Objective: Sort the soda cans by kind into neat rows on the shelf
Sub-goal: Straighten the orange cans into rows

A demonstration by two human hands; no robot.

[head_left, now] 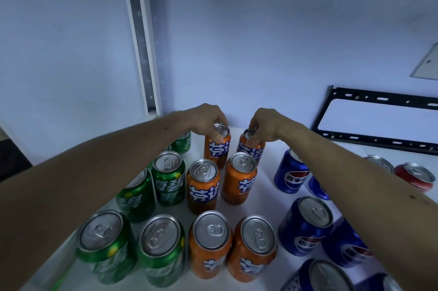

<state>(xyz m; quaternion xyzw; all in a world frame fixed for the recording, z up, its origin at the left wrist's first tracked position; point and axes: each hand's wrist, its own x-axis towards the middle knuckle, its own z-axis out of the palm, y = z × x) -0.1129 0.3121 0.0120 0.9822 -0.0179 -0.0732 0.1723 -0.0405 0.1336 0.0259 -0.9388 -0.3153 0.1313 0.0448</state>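
Note:
On the white shelf [258, 198] stand upright soda cans in columns: green cans [168, 178] on the left, orange cans [203, 186] in the middle, blue cans [291, 173] on the right. My left hand [208, 117] grips the top rim of the far left orange can [216, 148]. My right hand [263, 123] pinches the top of the far right orange can [251, 149], which leans slightly. Both of these cans stand at the back of the orange columns, close to the wall. A red can [416, 177] stands at the far right.
A black metal bracket frame [379, 120] lies at the back right of the shelf. A white upright rail [142, 37] runs up the wall behind the green cans. My right forearm crosses over several blue cans. A silver can top [379, 162] shows beside the red can.

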